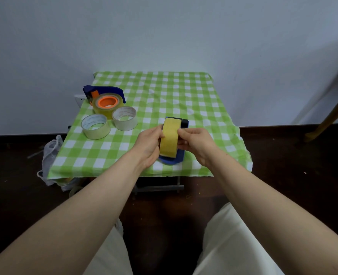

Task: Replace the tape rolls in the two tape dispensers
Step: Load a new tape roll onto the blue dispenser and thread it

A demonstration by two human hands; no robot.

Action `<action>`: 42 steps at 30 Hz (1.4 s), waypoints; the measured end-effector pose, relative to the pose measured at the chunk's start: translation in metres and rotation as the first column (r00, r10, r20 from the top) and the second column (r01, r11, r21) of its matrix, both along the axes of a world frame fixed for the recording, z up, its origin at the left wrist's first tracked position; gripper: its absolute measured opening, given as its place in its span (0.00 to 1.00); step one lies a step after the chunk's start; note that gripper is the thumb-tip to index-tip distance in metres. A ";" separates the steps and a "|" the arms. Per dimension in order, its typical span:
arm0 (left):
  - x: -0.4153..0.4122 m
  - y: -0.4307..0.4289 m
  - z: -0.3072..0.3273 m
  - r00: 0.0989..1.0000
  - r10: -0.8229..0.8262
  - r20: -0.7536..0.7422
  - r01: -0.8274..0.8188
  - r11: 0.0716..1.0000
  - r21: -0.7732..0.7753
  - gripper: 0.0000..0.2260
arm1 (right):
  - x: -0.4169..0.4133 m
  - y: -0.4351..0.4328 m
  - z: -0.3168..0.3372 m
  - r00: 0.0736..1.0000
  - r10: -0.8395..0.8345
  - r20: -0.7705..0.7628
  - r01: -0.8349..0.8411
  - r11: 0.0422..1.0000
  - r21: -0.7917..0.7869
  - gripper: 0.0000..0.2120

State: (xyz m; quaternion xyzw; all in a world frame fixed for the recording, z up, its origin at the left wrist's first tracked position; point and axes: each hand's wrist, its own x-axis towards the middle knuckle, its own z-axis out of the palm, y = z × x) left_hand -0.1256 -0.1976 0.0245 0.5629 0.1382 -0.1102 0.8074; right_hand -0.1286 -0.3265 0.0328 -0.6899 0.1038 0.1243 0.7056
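Observation:
A yellow tape roll [169, 138] stands on edge in a blue tape dispenser [176, 158] near the table's front middle. My left hand [147, 144] grips the roll from its left side, and my right hand [197, 142] pinches it from the right, fingers against the dispenser. A second blue dispenser [104, 92] lies at the back left with a yellowish roll on an orange hub [107, 101]. Two loose clear tape rolls [95, 126] [125, 118] sit in front of it.
The small table wears a green-and-white checked cloth [184, 92]. A white plastic bag [50, 155] hangs off its left side over the dark floor. A wooden leg [328, 118] leans at the far right. My knees are just below the table's front edge.

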 end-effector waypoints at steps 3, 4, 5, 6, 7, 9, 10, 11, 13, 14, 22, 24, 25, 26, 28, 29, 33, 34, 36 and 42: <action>0.001 -0.001 -0.001 0.997 0.072 -0.018 -0.072 0.997 0.021 0.11 | -0.003 0.000 -0.002 0.994 0.092 0.063 -0.089 0.995 -0.053 0.14; 0.002 -0.001 -0.001 0.995 0.101 -0.027 -0.100 0.994 0.038 0.09 | -0.005 -0.001 -0.003 0.985 0.148 0.092 -0.139 0.985 -0.100 0.15; 0.003 -0.002 -0.001 0.993 0.117 -0.032 -0.115 0.992 0.058 0.07 | -0.006 -0.001 -0.004 0.974 0.195 0.114 -0.176 0.972 -0.155 0.18; 0.005 -0.004 -0.001 0.992 0.120 -0.036 -0.117 0.991 0.070 0.06 | -0.006 -0.001 -0.005 0.968 0.217 0.126 -0.188 0.960 -0.208 0.19; 0.006 -0.006 0.000 0.993 0.112 -0.033 -0.109 0.991 0.078 0.06 | -0.007 -0.001 -0.006 0.966 0.219 0.135 -0.181 0.952 -0.248 0.20; 0.007 -0.007 0.000 0.998 0.064 0.000 -0.064 0.994 0.090 0.07 | -0.006 0.000 -0.006 0.966 0.208 0.153 -0.159 0.947 -0.280 0.19; 0.007 -0.007 -0.001 0.999 0.027 0.021 -0.029 0.995 0.094 0.08 | -0.005 0.000 -0.007 0.966 0.203 0.160 -0.153 0.948 -0.280 0.18; 0.007 -0.007 -0.002 0.999 -0.005 0.035 0.002 0.995 0.099 0.10 | -0.004 0.000 -0.007 0.965 0.201 0.166 -0.150 0.949 -0.276 0.18; 0.006 -0.006 -0.005 0.998 -0.039 0.046 0.034 0.994 0.107 0.12 | -0.003 -0.001 -0.009 0.965 0.198 0.175 -0.145 0.950 -0.275 0.18; 0.006 -0.006 -0.007 0.998 -0.041 0.047 0.036 0.993 0.109 0.12 | -0.003 -0.001 -0.009 0.962 0.203 0.182 -0.147 0.948 -0.282 0.18; 0.011 -0.016 0.001 0.992 0.125 -0.032 -0.120 0.985 0.126 0.03 | -0.003 0.004 -0.014 0.940 0.228 0.255 -0.135 0.932 -0.336 0.16; 0.011 -0.014 0.000 0.992 0.124 -0.022 -0.121 0.987 0.105 0.06 | -0.003 0.003 -0.014 0.948 0.207 0.243 -0.131 0.946 -0.297 0.17; 0.010 -0.013 -0.002 0.994 0.105 -0.007 -0.104 0.990 0.092 0.07 | -0.003 0.002 -0.015 0.953 0.191 0.234 -0.124 0.955 -0.271 0.18; 0.008 -0.011 -0.004 0.997 0.076 0.015 -0.077 0.994 0.079 0.09 | -0.002 0.001 -0.015 0.960 0.171 0.223 -0.116 0.964 -0.239 0.19; 0.004 -0.009 -0.009 0.999 0.012 0.052 -0.015 0.999 0.051 0.14 | -0.002 -0.001 -0.016 0.969 0.141 0.202 -0.108 0.980 -0.167 0.21; 0.001 -0.008 -0.011 0.998 -0.009 0.063 0.007 0.999 0.033 0.17 | -0.003 -0.002 -0.016 0.971 0.135 0.196 -0.109 0.985 -0.135 0.22; -0.002 -0.006 -0.011 0.998 0.000 0.058 0.001 1.000 -0.022 0.18 | -0.007 -0.003 -0.014 0.977 0.106 0.184 -0.092 0.992 -0.081 0.23; -0.002 -0.008 -0.010 0.999 0.025 0.038 -0.024 0.999 -0.022 0.16 | -0.007 -0.004 -0.014 0.976 0.108 0.188 -0.093 0.992 -0.088 0.23; 0.001 -0.009 -0.007 0.995 0.102 -0.011 -0.102 0.995 0.000 0.10 | -0.009 -0.004 -0.014 0.971 0.129 0.203 -0.106 0.987 -0.122 0.24; 0.003 -0.009 -0.004 0.993 0.110 -0.033 -0.109 0.994 0.016 0.08 | -0.009 -0.007 -0.012 0.987 0.075 0.142 -0.063 0.994 -0.086 0.19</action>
